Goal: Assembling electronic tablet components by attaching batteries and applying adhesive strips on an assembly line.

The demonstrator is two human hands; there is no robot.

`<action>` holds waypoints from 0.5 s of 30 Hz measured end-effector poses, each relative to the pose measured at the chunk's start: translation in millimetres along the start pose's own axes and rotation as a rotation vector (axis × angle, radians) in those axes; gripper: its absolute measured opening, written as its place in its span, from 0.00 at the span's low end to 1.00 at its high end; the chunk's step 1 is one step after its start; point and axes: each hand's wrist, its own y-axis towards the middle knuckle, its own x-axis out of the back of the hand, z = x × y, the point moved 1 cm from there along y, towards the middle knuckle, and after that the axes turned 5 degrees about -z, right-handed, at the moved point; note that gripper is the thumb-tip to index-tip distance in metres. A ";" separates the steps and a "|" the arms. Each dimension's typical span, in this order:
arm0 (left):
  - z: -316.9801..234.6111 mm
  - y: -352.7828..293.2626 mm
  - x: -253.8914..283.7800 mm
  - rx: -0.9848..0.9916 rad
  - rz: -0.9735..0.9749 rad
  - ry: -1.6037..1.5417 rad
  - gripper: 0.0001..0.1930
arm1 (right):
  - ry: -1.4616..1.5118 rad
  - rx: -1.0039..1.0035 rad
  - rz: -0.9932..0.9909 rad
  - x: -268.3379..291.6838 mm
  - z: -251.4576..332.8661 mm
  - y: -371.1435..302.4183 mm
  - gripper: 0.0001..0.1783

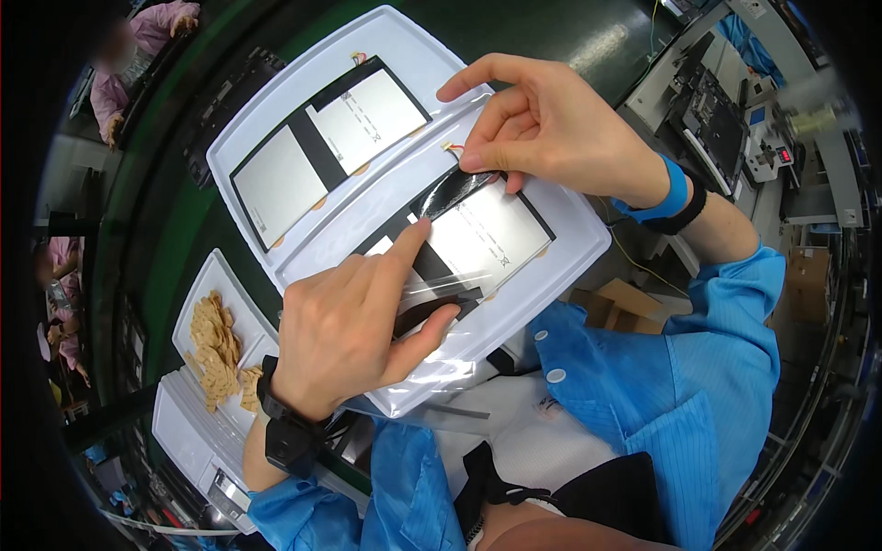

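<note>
A white two-compartment plastic tray (588,241) lies tilted before me. In its near compartment is a flat battery pack (487,234) with silver cells and black borders. My left hand (344,317) lies over its left part, index fingertip touching the black border and thumb spread apart. At the pack's upper corner, my right hand (542,119) has thumb and fingers pinched together beside the small wired connector (450,147); what lies between them is hidden. Glossy clear film (441,292) shows near my left thumb. A second battery pack (317,147) lies in the far compartment.
Lower left, another white tray (197,289) holds a heap of tan pieces (213,344). An opened laptop-like chassis (712,119) sits on a bench at the right. Below it are cardboard boxes (625,303). People in pink (152,32) work at far left.
</note>
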 end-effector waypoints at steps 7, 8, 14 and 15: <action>-3.8 2.2 -0.7 0.037 0.077 0.070 0.38 | -0.009 0.011 0.000 0.9 0.5 0.6 0.29; -3.8 1.7 -1.6 0.033 0.074 0.071 0.38 | 0.000 0.003 0.001 0.7 1.0 0.4 0.29; -6.9 1.5 -1.6 0.033 0.075 0.078 0.38 | -0.020 -0.010 0.002 0.2 4.9 -1.2 0.28; -8.1 2.1 -1.1 0.029 0.088 0.092 0.38 | -0.043 -0.013 0.007 0.0 6.2 -1.2 0.28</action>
